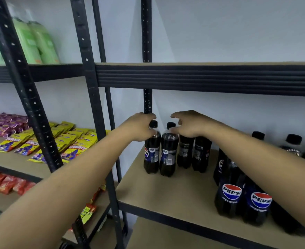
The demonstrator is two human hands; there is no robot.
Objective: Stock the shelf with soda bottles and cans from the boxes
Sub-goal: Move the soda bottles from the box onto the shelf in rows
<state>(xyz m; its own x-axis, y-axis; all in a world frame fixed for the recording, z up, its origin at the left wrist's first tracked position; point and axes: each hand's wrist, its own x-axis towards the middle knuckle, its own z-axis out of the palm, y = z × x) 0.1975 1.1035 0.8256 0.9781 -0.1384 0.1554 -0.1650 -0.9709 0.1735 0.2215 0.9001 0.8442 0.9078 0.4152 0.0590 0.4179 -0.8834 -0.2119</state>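
L hand [141, 128] grips neck of far-left bottle [151, 153] at back corner of shelf [175, 191]; R hand [187, 125] fingers loosely spread by next bottle [168, 155], holding nothing. Prob. part stocked: more bottles [231, 193] at right, bare board between, no cans seen.
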